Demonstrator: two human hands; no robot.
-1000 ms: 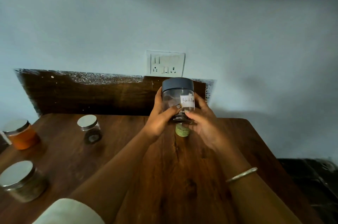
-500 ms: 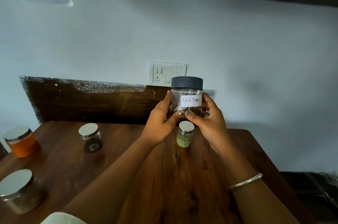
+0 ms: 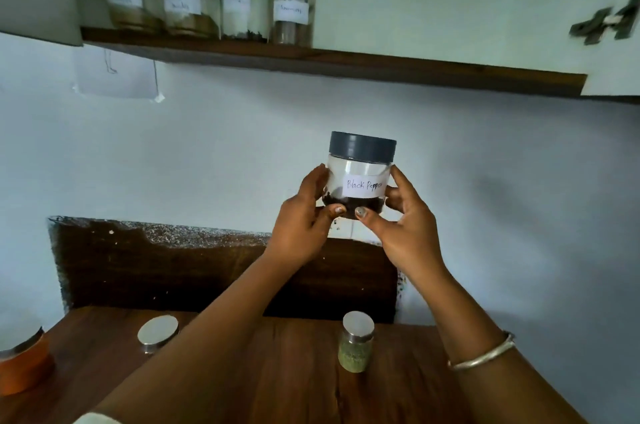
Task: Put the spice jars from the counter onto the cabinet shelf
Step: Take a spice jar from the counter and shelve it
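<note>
Left hand [image 3: 304,226] and right hand [image 3: 405,226] both grip the upright Black Pepper jar [image 3: 360,174], with the shelf [image 3: 346,67] at twelve o'clock above it.

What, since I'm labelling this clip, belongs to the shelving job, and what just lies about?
Job: Black Pepper jar, in left hand and right hand; green jar, silver-lidded jar, orange jar on the counter; shelf.
Lying about: taped paper, wooden backboard.

jar [image 3: 360,178]: dark grey lid, white label | counter [image 3: 294,371]: brown wood grain | wall [image 3: 242,153]: pale blue
</note>
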